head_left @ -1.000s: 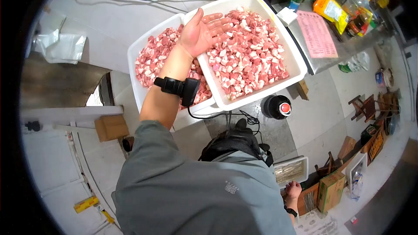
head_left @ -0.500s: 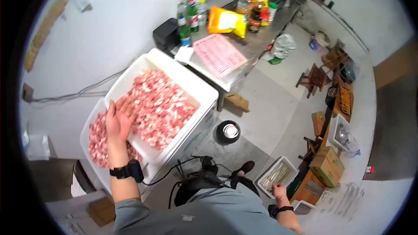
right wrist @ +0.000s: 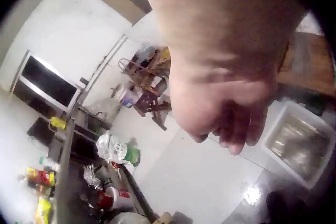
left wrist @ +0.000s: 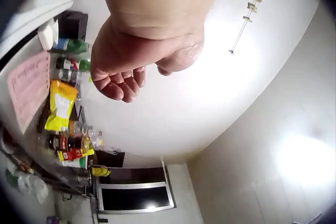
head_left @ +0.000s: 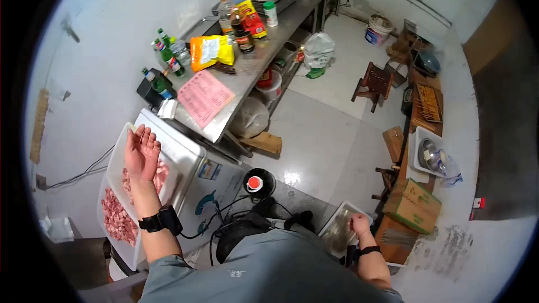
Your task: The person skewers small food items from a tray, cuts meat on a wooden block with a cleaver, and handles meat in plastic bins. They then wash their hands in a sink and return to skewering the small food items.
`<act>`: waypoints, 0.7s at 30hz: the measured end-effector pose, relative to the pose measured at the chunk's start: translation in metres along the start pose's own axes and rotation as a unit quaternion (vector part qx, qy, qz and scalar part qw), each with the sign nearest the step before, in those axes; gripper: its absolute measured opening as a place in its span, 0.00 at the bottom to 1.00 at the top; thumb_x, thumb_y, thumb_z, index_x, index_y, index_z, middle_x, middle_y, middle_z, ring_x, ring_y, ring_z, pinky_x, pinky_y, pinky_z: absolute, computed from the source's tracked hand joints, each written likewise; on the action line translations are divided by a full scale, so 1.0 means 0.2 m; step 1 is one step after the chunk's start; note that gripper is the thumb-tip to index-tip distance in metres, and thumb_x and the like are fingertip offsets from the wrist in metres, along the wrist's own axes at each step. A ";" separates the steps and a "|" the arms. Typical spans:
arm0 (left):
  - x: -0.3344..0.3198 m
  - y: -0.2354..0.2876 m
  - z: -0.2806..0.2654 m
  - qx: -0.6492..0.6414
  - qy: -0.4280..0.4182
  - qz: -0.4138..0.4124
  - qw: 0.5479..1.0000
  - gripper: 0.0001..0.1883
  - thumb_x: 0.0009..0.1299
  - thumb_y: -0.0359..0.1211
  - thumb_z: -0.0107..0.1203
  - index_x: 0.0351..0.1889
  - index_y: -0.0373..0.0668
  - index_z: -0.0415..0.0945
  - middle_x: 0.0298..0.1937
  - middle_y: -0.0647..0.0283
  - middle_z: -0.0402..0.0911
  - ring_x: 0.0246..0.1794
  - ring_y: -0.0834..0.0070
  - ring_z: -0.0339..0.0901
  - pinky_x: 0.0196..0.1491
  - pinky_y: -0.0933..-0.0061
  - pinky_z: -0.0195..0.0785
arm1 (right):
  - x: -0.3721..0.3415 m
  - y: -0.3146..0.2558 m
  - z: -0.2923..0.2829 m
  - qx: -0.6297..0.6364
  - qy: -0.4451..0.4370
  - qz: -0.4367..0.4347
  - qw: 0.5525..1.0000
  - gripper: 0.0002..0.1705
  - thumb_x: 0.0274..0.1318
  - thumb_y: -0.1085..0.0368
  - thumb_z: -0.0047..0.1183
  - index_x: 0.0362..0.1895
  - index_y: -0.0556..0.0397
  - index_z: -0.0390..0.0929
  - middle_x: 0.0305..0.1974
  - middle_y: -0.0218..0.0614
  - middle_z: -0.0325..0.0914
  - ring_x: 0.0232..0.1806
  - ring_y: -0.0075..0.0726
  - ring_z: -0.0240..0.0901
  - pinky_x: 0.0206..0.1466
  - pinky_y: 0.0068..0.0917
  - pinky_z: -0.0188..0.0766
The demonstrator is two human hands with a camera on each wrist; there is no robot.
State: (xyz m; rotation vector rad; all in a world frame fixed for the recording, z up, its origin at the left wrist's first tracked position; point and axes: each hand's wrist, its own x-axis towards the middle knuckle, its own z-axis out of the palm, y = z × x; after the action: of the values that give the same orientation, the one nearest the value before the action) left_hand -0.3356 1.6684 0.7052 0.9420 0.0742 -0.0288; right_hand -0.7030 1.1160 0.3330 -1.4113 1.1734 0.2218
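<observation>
My left hand [head_left: 142, 156] is held palm up with fingers loosely bent and nothing in them. It hovers over a white tub [head_left: 115, 163] of diced pink-and-white meat [head_left: 161, 178]. More diced meat [head_left: 119, 219] lies in the tub beside it. In the left wrist view the same hand [left wrist: 144, 50] looks wet. Lower right, my right hand [head_left: 361, 224] hangs loosely curled above a white bin [head_left: 346, 206] of thin sticks. The right wrist view shows that hand [right wrist: 223, 103] holding nothing, with the bin [right wrist: 268, 148] beyond its fingertips.
A steel table [head_left: 264, 59] along the wall carries a pink sheet [head_left: 205, 98], bottles [head_left: 168, 59] and a yellow packet [head_left: 211, 51]. A black-and-red container [head_left: 258, 184] stands on the floor near my feet. To the right are a cardboard box [head_left: 412, 205] and a wooden stool [head_left: 375, 83]. Cables trail by my legs.
The head view has swung right, bringing more of the steel table and floor into sight. My left hand has shifted off the meat's middle to the tub's upper part, still palm up.
</observation>
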 end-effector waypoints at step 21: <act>2.29 -1.60 2.27 -0.112 -0.218 -0.211 0.946 0.20 0.75 0.47 0.44 0.42 0.40 0.75 0.35 0.62 0.81 0.33 0.71 0.79 0.38 0.70 0.74 | 1.49 -0.88 -1.30 0.065 0.103 0.058 0.991 0.10 0.62 0.64 0.45 0.32 0.57 0.70 0.22 0.39 0.70 0.22 0.37 0.69 0.20 0.33 0.64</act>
State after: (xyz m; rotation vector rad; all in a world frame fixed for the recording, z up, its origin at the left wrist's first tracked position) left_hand 0.1263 1.1173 0.6775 0.6607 -0.1315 -0.6130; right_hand -0.5624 0.7074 0.2947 -1.2754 1.4166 0.0794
